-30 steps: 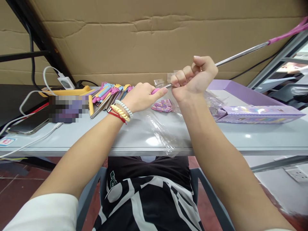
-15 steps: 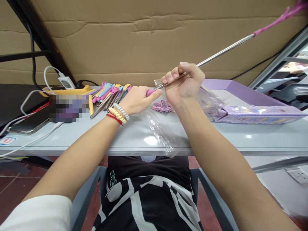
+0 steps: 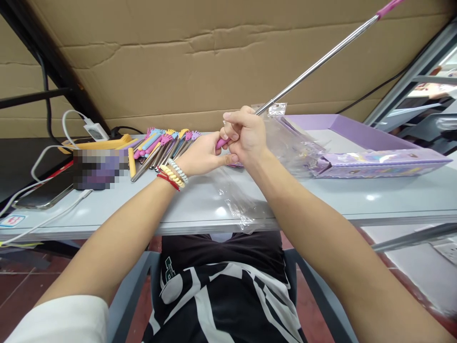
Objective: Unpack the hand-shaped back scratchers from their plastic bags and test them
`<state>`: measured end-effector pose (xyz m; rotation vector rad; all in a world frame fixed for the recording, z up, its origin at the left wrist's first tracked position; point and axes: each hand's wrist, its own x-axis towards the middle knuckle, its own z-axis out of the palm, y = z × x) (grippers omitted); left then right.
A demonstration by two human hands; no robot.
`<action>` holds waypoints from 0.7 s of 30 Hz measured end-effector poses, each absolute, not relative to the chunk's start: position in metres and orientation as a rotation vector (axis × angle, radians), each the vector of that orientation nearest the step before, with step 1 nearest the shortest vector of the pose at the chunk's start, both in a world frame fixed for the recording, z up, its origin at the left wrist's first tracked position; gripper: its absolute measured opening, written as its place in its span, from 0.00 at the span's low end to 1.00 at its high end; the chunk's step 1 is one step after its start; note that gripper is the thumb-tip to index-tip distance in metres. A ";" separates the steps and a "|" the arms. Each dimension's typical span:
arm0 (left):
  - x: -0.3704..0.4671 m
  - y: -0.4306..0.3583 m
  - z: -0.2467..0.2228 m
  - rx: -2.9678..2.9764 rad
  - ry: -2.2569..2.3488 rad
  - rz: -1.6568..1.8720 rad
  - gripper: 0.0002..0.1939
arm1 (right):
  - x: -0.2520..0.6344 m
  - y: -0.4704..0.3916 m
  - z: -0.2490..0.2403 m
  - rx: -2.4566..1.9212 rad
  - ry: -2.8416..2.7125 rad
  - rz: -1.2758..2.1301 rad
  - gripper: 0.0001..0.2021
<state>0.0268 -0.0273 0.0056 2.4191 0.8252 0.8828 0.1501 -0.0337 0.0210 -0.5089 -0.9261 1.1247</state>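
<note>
A telescopic back scratcher (image 3: pixel 317 63) slants up to the right, its metal rod drawn out long and its pink end cut off by the top of the view. My left hand (image 3: pixel 202 155) is closed around its pink handle. Right beside it, my right hand (image 3: pixel 247 133) wraps the lower rod near the handle, with the fingers curled in and the two hands touching. Left of my hands lies a pile of back scratchers (image 3: pixel 157 147) with coloured hand-shaped ends. Small printed purple cards are mostly hidden beneath my hands.
An open purple box (image 3: pixel 378 164) sits on the right of the grey table (image 3: pixel 321 195), with clear plastic bags (image 3: pixel 289 145) against it. Another clear wrapper (image 3: pixel 237 205) overhangs the front edge. A phone (image 3: pixel 43 193), white cables and a charger (image 3: pixel 96 131) lie left. Cardboard (image 3: pixel 160 71) stands behind.
My right hand has slid down the rod to the left, closing the gap to my left hand. More metal rod shows above it, and the pink end has moved mostly out of view.
</note>
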 end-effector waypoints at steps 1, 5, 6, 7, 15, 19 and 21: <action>0.028 -0.028 0.005 2.456 0.853 0.894 0.19 | 0.150 -0.034 0.021 -0.512 -0.919 1.114 0.32; 0.032 -0.031 0.007 2.587 1.057 0.914 0.21 | 0.146 -0.035 0.022 -0.531 -0.870 1.082 0.31; 0.033 -0.032 0.008 2.606 1.098 0.915 0.21 | 0.146 -0.036 0.023 -0.540 -0.855 1.076 0.31; 0.034 -0.032 0.009 2.619 1.127 0.915 0.22 | 0.145 -0.037 0.024 -0.549 -0.839 1.075 0.31; 0.034 -0.034 0.010 2.606 1.299 0.912 0.31 | 0.154 -0.036 0.031 -0.494 -0.721 1.073 0.27; 0.036 -0.036 0.011 2.611 1.343 0.926 0.33 | 0.159 -0.033 0.032 -0.484 -0.771 1.070 0.28; 0.033 -0.035 0.010 2.592 1.383 0.909 0.34 | 0.165 -0.031 0.033 -0.469 -0.784 1.027 0.29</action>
